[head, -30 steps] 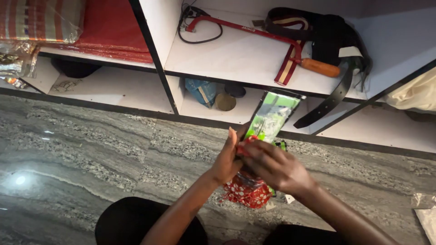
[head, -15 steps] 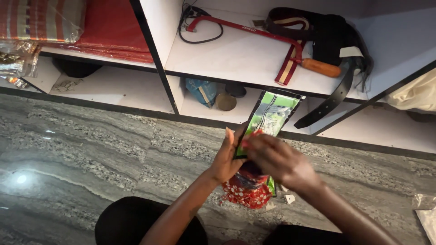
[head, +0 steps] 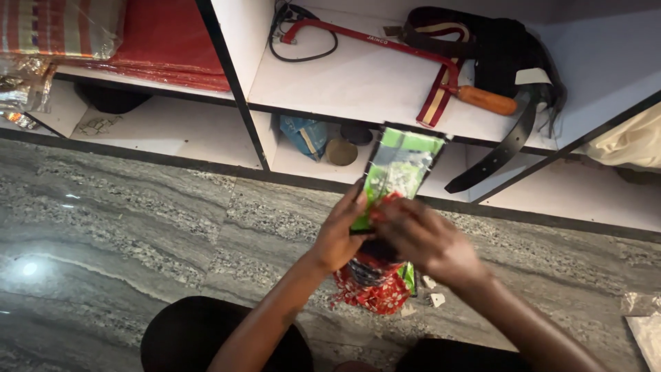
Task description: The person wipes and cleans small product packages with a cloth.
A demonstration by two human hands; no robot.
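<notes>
My left hand [head: 343, 234] and my right hand [head: 421, 238] both grip a tall green and black foil packet [head: 401, 167], held upright over the grey stone floor. The left hand holds its left edge. The right hand is blurred and covers its lower part. Under the hands hangs or lies a red patterned cloth pouch [head: 375, 289], partly hidden by them; I cannot tell which hand touches it.
White shelving [head: 358, 83] stands just beyond, with a red hacksaw [head: 385, 45], a black belt and bag [head: 513, 131], red fabric [head: 162, 41] and a blue packet [head: 303, 134]. Small white scraps [head: 434, 297] lie on the floor. Clear plastic [head: 644, 324] lies at the right edge.
The right hand has slid a little up and left over the packet's lower part. The packet stays upright in about the same place.
</notes>
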